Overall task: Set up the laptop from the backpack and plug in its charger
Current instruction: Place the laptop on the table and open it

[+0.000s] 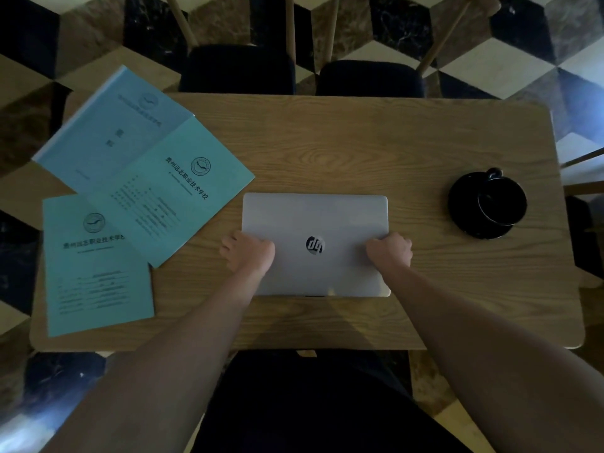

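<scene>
A silver laptop (315, 217) lies closed and flat in the middle of the wooden table (327, 138), its round logo facing up. My left hand (248, 251) grips its left edge with curled fingers. My right hand (390, 251) grips its right edge the same way. No backpack or charger shows in this view.
Three blue-green paper booklets (143, 191) overlap on the table's left side. A black cup on a black saucer (488, 202) stands at the right. Two dark-seated chairs (238, 70) sit behind the far edge, on a checkered floor.
</scene>
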